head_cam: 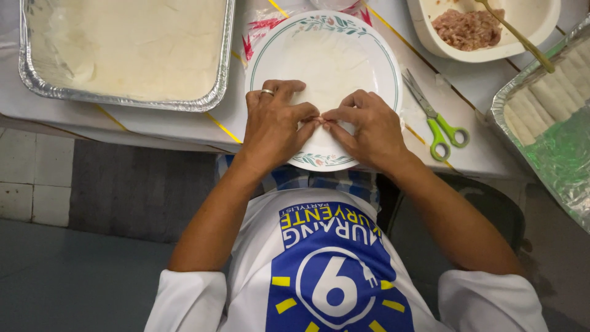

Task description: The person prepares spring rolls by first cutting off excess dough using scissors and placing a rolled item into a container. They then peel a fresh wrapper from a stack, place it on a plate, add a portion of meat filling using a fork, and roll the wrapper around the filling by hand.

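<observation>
Nearest the lens I log a white shirt with a blue and yellow printed front, then both forearms running away from me to the counter (184,126). Left hand (273,123) and right hand (369,126) meet at the near part of a round plate (261,58) with a green rim line and floral trim. Each grip is pinched nearly closed, thumb and forefinger tips touching a thin white wrapper (329,64) at its near fold; the two pinches all but touch each other. I cannot tell whether filling sits under the fold, as the fingers hide it. Wrapper lies directly beyond both grips, spread flat across the plate, pale and translucent, slightly creased; the folded part runs side to side, from one grip to the other. Neither hand is clearly nearer; they sit symmetrically about it. Beyond and left of the left grip: a foil tray (37,86) holding a pale sheet stack. Just right of the right grip: green-handled scissors (439,123). Further beyond on that side, a cream bowl (430,37) with minced meat and a utensil; far right, a second foil tray (510,92) of finished white rolls.
</observation>
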